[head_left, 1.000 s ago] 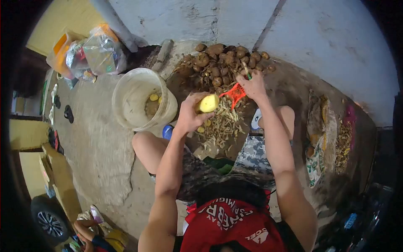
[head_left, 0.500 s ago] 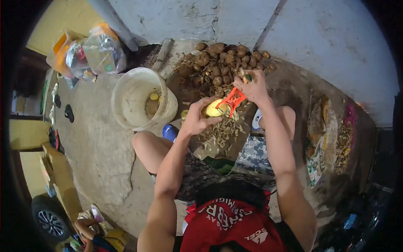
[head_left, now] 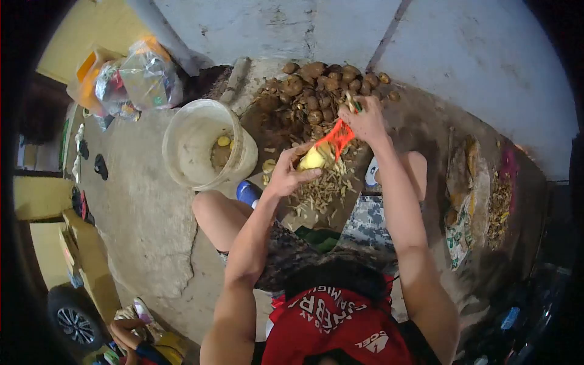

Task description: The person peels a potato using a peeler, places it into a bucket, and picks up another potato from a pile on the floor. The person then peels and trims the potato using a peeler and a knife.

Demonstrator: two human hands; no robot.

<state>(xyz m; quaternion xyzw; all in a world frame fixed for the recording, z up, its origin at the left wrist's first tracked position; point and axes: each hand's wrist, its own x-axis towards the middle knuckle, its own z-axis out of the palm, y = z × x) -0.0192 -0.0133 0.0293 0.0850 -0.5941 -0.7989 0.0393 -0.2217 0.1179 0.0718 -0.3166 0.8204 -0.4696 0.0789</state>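
In the head view, my left hand (head_left: 291, 173) is closed around a pale yellow, largely peeled potato (head_left: 313, 159). Gripped in my right hand (head_left: 367, 120) is a peeler with a bright orange head (head_left: 339, 137), its blade end against the potato's upper right side. Below both hands, peel strips (head_left: 322, 193) lie scattered on the floor between my feet. A heap of brown unpeeled potatoes (head_left: 313, 91) rests just beyond my hands.
A whitish bucket (head_left: 173, 149) with a little yellow potato inside stands left of my hands. Plastic bags (head_left: 143, 76) sit at the back left. Sacks (head_left: 462, 213) lie on the right. Another person's arm (head_left: 125, 333) shows at lower left, near a wheel (head_left: 74, 319).
The peeler has shifted slightly up and tilted against the potato. The potato is turned a little in my left hand, which stays in nearly the same place.
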